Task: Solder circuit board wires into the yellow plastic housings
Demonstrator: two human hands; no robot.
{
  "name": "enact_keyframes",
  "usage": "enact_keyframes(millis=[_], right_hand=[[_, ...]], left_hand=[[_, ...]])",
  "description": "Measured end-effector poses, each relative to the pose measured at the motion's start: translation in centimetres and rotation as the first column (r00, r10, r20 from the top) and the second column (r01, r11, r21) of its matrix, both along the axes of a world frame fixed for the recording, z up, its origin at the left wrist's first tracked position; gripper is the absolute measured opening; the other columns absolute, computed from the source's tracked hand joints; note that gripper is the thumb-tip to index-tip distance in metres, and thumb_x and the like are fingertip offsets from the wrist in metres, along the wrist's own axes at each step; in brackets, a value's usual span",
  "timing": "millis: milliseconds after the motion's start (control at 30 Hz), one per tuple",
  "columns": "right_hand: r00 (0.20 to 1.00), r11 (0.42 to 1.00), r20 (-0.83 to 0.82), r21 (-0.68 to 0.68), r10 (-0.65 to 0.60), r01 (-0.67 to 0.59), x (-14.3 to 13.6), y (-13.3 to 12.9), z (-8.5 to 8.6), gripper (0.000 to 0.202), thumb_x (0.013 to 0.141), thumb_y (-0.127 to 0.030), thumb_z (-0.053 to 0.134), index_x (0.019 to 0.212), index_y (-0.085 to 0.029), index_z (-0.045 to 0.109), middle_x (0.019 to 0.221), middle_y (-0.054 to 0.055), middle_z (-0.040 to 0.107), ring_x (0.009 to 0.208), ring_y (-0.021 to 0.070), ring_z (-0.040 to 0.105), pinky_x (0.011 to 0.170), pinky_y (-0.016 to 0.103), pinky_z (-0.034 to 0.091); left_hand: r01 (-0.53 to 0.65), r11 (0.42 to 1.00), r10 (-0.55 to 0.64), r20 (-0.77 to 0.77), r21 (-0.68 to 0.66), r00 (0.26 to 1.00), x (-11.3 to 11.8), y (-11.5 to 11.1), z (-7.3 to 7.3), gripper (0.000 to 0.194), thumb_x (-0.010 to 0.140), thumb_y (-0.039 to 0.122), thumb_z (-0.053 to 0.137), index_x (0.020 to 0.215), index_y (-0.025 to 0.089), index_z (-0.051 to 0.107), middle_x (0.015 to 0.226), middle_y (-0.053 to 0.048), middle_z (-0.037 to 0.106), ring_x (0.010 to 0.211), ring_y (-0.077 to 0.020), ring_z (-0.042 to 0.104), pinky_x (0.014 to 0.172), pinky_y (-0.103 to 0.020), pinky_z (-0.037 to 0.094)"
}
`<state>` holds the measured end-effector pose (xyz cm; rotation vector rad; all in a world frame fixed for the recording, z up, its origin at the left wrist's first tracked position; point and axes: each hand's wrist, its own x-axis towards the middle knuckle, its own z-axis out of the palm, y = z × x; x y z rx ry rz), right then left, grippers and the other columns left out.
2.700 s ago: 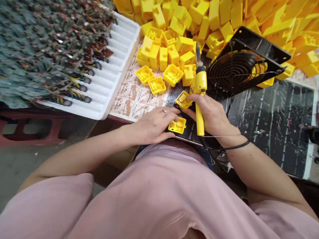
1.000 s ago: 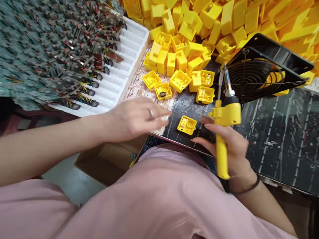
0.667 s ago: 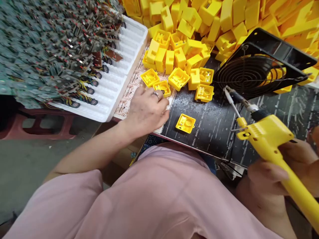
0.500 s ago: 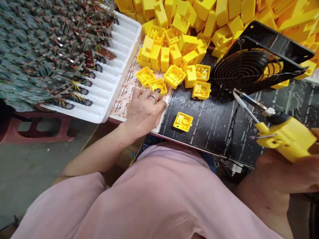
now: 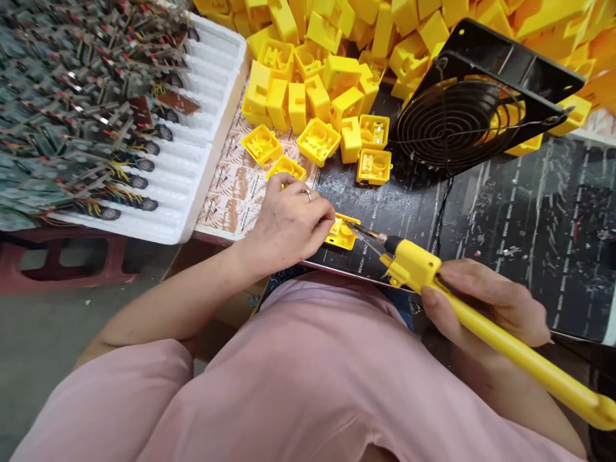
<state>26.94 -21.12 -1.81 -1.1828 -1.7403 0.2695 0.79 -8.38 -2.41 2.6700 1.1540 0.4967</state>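
Note:
My right hand (image 5: pixel 491 301) is wrapped round the yellow handle of a soldering iron (image 5: pixel 414 264), which has a thin side tube beside its metal barrel. The iron's tip reaches over a small square yellow plastic housing (image 5: pixel 344 239) lying open side up near the bench's front edge. My left hand (image 5: pixel 294 221), with a ring on one finger, is at the left side of that housing. Its fingers are curled and pinched together, and what they hold is hidden. Behind them sits another open yellow housing (image 5: pixel 289 168), partly covered by the hand.
A white foam tray (image 5: pixel 212 128) at the left carries a heap of circuit boards (image 5: pixel 62 109) with wires and small black discs. Many yellow housings (image 5: pixel 332 29) are piled at the back. A black fan (image 5: pixel 447 128) with a wire guard stands tilted on the dark bench (image 5: pixel 520 212).
My right hand has swung the soldering iron left, from beside the fan to the front housing. My left hand has moved right from the housing behind to the front one.

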Motion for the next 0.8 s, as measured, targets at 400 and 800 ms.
enact_keyframes(millis=[400,800], right_hand=[[0.931,0.988,0.351,0.068,0.104,-0.136,-1.3,1.7,2.1,0.023,0.088,-0.016,0.081,0.09,-0.024,0.059,0.076,-0.004,0.074,0.06,0.0096,0.07,0.048,0.018,0.051],[0.943,0.993,0.311,-0.024,0.118,-0.117,-1.0,1.4,2.4,0.017,0.093,-0.019,0.076,0.089,-0.026,0.061,0.077,-0.002,0.074,0.061,0.0112,0.069,0.051,0.021,0.054]], left_hand=[[0.081,0.992,-0.068,-0.139,0.093,0.988,0.6,0.5,0.6,0.031,0.096,0.021,0.048,0.077,0.018,0.072,0.072,-0.007,0.069,0.082,-0.0271,0.064,0.087,-0.052,0.053],[0.136,0.98,-0.104,-0.21,0.144,0.972,0.4,0.7,0.7,0.031,0.097,0.021,0.048,0.077,0.018,0.071,0.075,-0.007,0.071,0.083,-0.0266,0.067,0.081,-0.046,0.052]])
